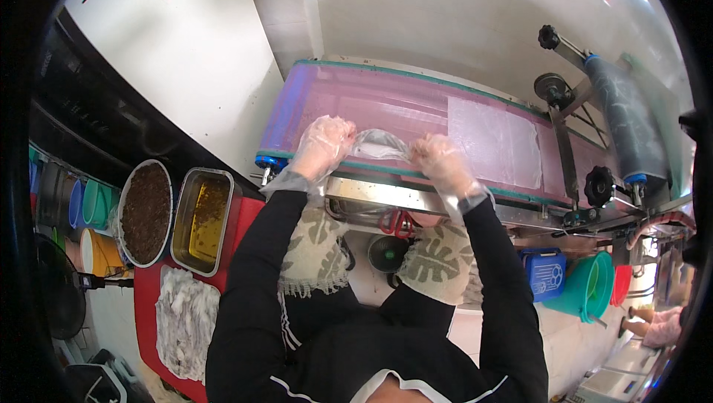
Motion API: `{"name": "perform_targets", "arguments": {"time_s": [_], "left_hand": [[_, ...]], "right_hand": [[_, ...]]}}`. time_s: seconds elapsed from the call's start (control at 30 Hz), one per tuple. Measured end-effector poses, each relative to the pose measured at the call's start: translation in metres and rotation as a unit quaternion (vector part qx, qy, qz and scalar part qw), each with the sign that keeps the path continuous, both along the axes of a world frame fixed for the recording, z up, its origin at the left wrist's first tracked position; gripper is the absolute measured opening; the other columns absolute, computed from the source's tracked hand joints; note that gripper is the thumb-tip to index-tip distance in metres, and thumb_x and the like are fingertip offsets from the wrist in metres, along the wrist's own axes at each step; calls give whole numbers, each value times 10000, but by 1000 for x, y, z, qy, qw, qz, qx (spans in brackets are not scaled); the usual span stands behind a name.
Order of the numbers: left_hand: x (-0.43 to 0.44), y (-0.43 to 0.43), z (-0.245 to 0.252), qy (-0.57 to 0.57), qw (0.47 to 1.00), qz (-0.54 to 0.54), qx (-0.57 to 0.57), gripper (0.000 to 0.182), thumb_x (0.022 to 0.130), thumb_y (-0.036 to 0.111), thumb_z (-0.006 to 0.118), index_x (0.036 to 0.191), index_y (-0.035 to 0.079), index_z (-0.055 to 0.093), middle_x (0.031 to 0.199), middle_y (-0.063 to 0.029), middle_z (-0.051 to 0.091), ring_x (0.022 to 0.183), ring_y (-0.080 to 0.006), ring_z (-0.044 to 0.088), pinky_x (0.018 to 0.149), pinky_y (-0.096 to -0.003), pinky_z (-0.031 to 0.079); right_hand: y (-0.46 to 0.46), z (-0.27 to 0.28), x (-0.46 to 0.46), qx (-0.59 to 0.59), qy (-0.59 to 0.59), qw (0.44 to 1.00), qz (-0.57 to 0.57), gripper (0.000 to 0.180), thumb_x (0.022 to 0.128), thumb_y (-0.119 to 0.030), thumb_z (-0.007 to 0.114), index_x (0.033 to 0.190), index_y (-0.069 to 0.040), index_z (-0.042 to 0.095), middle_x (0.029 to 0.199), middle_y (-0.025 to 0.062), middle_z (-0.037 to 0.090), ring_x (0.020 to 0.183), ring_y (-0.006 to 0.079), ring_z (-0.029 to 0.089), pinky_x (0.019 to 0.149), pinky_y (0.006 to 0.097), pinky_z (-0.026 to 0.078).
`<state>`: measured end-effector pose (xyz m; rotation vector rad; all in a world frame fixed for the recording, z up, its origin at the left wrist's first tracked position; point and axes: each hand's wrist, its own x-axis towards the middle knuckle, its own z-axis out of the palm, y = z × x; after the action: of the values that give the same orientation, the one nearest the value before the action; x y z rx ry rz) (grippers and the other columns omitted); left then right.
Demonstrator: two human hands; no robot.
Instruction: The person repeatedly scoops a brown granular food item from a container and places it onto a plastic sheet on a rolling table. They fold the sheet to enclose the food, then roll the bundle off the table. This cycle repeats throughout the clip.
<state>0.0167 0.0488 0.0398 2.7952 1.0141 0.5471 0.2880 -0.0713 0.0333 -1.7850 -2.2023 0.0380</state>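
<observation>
A pink conveyor belt [384, 91] with green edges runs across in front of me. Over its near edge, my left hand [330, 138] and my right hand [437, 155], both in clear plastic gloves, grip the two ends of a thin, whitish, translucent sheet [380, 144], which sags between them. The sheet's exact material is unclear. Right of my right hand, a flat, translucent white sheet [493, 141] lies on the belt.
At left, a red surface [149, 297] bears a bowl of brown filling [146, 213], a metal pan of yellow oil [209, 224] and a pile of greyish-white strips [186, 322]. A roller [626, 116] stands right. Red-handled scissors [397, 223] hang below the belt. Part of another person [652, 322] shows far right.
</observation>
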Motion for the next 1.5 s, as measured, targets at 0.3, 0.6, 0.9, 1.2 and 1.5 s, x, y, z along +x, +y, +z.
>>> {"name": "perform_targets", "arguments": {"time_s": [0.3, 0.6, 0.9, 1.2, 1.5], "left_hand": [[-105, -68, 39, -104, 988, 104, 40, 160, 948, 199, 645, 1009, 56, 683, 964, -152, 690, 969, -327, 648, 884, -421, 499], [-245, -95, 42, -185, 862, 403, -247, 258, 1064, 282, 488, 1009, 47, 581, 842, -101, 631, 843, -206, 611, 789, -398, 471], [-181, -85, 54, -188, 915, 346, -89, 287, 1076, 294, 507, 1123, 32, 615, 1103, -195, 715, 1052, -340, 679, 908, -445, 503], [73, -86, -32, 68, 995, -58, 41, 291, 953, 166, 562, 1157, -23, 647, 1098, -229, 703, 1051, -375, 684, 973, -463, 536], [-73, 13, 4, 202, 977, 69, -14, 398, 898, 488, 697, 964, 97, 710, 993, -137, 712, 1000, -337, 679, 895, -471, 528]], "right_hand": [[-63, 4, 9, 88, 191, 978, 0, 129, 940, -125, 694, 1068, -108, 699, 1011, 115, 655, 924, 323, 653, 787, 430, 561], [-69, -1, 3, 98, 193, 976, -9, 112, 935, -91, 708, 1031, -56, 664, 1012, 126, 656, 896, 326, 650, 731, 420, 525], [-79, -6, 0, 107, 192, 971, -90, 90, 945, -125, 699, 1025, -86, 684, 998, 132, 654, 911, 343, 641, 758, 439, 528], [-38, -11, -28, 99, 181, 978, -19, 247, 887, -152, 720, 1124, -85, 696, 1080, 166, 680, 1014, 372, 652, 861, 472, 533], [-2, -21, -58, 24, 16, 1000, 3, 316, 861, -104, 696, 1174, -124, 654, 1028, 131, 671, 980, 352, 662, 838, 467, 546]]}}
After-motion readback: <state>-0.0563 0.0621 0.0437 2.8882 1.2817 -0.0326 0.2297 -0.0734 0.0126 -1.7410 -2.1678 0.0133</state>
